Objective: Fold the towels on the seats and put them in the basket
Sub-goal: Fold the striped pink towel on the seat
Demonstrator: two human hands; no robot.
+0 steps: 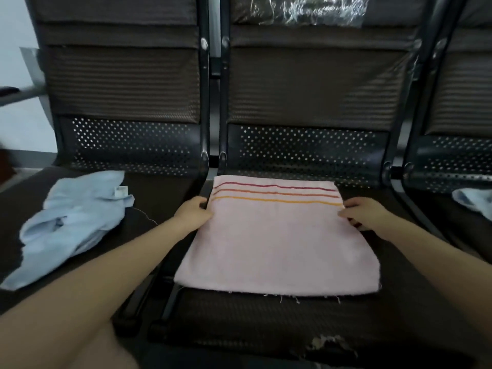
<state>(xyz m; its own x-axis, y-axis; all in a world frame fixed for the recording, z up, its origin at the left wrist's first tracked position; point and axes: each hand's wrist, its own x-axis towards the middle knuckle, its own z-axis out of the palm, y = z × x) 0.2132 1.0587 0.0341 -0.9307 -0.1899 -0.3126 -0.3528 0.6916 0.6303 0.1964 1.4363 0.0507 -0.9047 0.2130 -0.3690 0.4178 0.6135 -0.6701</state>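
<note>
Folding step: the pink striped towel [277,235] lies flat on the middle seat [266,323], the left hand [194,211] and right hand [364,211] each pinching a side edge; next, probably, another fold, basket unseen.

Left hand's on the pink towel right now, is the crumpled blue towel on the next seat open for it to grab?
Probably yes. The blue towel lies uncovered on the seat beside the left hand, with only bare seat between them. That hand first has to let go of the pink towel, whose left edge it grips.
</note>
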